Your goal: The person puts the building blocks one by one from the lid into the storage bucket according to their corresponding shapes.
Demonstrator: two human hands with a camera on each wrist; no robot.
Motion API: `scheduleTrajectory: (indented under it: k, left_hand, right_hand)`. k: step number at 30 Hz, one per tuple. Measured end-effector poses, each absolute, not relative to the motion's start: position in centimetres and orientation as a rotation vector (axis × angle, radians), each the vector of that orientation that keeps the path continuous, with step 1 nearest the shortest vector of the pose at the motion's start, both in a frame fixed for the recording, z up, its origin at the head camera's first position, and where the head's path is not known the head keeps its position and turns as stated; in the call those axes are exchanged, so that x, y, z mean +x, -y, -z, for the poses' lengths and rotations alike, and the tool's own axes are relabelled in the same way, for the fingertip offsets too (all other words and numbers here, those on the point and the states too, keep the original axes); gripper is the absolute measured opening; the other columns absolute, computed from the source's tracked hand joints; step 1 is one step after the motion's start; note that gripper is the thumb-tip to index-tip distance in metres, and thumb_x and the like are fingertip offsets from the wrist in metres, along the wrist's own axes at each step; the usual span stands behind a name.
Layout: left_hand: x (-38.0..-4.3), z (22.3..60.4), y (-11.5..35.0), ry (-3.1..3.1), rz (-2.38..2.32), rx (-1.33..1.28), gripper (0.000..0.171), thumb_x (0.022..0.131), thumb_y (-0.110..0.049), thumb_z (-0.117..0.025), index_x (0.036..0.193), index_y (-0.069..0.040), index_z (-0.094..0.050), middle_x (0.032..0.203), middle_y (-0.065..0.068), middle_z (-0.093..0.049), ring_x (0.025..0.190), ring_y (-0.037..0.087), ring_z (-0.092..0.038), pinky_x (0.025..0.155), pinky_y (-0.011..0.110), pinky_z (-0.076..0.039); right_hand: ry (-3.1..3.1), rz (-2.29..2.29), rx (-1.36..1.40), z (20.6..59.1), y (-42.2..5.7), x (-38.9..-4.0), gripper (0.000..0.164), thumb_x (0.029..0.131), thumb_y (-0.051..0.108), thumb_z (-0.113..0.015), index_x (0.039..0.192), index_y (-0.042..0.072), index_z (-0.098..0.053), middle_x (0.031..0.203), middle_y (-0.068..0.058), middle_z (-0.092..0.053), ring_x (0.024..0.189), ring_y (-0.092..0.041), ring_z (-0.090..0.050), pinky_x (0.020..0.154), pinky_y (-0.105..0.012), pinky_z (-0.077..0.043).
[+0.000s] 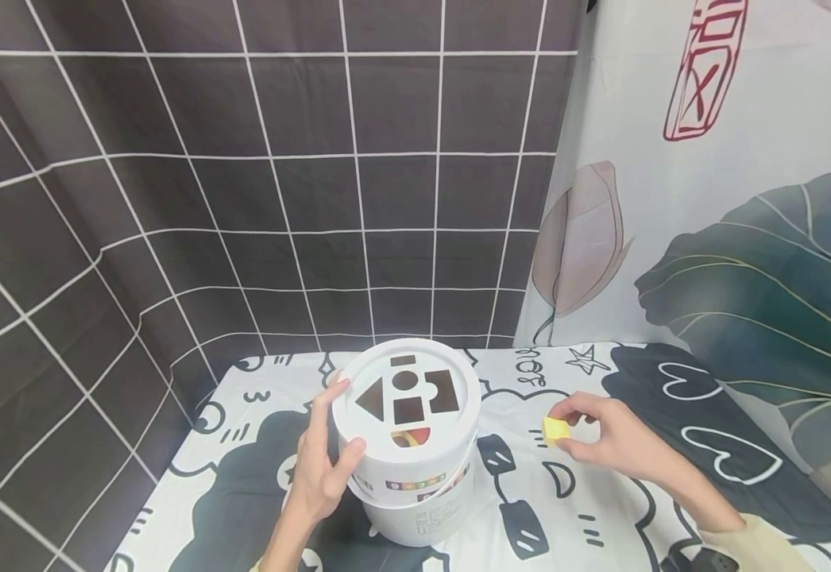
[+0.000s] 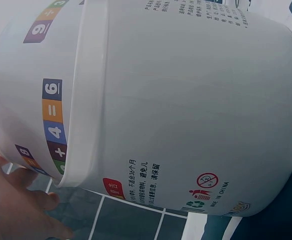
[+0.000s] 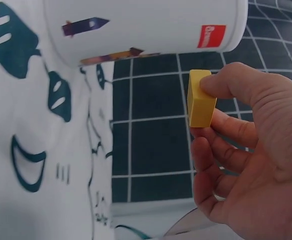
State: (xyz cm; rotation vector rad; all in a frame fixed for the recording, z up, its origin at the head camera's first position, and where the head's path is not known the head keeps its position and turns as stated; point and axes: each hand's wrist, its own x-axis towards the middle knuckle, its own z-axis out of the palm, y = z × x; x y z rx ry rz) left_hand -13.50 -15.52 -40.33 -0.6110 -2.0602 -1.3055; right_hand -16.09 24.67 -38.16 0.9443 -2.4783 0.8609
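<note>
A white shape-sorter bucket point(image 1: 415, 508) stands upright on the patterned cloth. Its white lid point(image 1: 404, 349) has several cut-out holes, among them a triangle, a circle and a square; red and yellow show through the front hole. My left hand point(image 1: 321, 461) rests against the bucket's left side, with thumb and forefinger spread along the lid's rim. In the left wrist view the bucket's wall point(image 2: 196, 110) hides part of that hand. To the right of the bucket, my right hand point(image 1: 612, 433) pinches a small yellow block point(image 3: 202, 102) between thumb and fingers, above the cloth and apart from the bucket.
A white cloth point(image 1: 451, 548) with black cartoon drawings covers the surface. Behind it hangs a dark curtain point(image 1: 394, 191) with a white grid. A pale curtain point(image 1: 644, 262) with leaf prints hangs at the right. The bucket's white handle point(image 1: 451, 485) hangs down at its front.
</note>
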Motion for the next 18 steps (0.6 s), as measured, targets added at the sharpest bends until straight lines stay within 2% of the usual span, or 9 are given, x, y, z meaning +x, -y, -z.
scheduleTrajectory:
  k: [6,10,14,18]
  left_hand:
    - [-13.5,40.3,15.5,2.055,1.303,-0.615,0.069,0.080,-0.022,-0.058,0.147,-0.013,-0.045,0.155,0.013,-0.040,0.140,0.034,-0.040,0.111,0.023,-0.023]
    - [-13.5,40.3,15.5,2.058,1.301,-0.616,0.069,0.080,-0.022,-0.058,0.147,-0.012,-0.045,0.155,0.013,-0.040,0.139,0.035,-0.041,0.111,0.027,-0.025]
    - [-13.5,40.3,15.5,2.075,1.297,-0.604,0.069,0.080,-0.023,-0.058,0.147,-0.013,-0.044,0.156,0.012,-0.039,0.140,0.035,-0.039,0.111,0.046,-0.028]
    - [-13.5,40.4,15.6,2.081,1.301,-0.600,0.069,0.081,-0.023,-0.058,0.147,-0.013,-0.044,0.157,0.012,-0.038,0.140,0.036,-0.039,0.105,0.063,-0.029]
  right_hand:
    - [2.472,-0.830,0.978,35.9,-23.8,-16.5,0.038,0.068,0.005,-0.087,0.099,0.019,-0.070,0.094,0.016,-0.066,0.081,-0.006,-0.059,0.072,-0.031,-0.051]
    - [2.452,-0.809,0.994,34.6,-23.2,-16.9,0.038,0.068,0.004,-0.086,0.100,0.019,-0.070,0.094,0.017,-0.066,0.081,-0.003,-0.058,0.072,-0.029,-0.049]
    - [2.406,-0.822,1.036,33.1,-22.3,-17.2,0.038,0.069,0.002,-0.084,0.099,0.019,-0.070,0.094,0.017,-0.066,0.081,-0.005,-0.060,0.072,-0.028,-0.048]
    - [2.375,-0.831,1.079,31.7,-21.1,-17.5,0.038,0.069,0.001,-0.084,0.100,0.017,-0.070,0.094,0.016,-0.066,0.082,-0.008,-0.061,0.073,-0.030,-0.048]
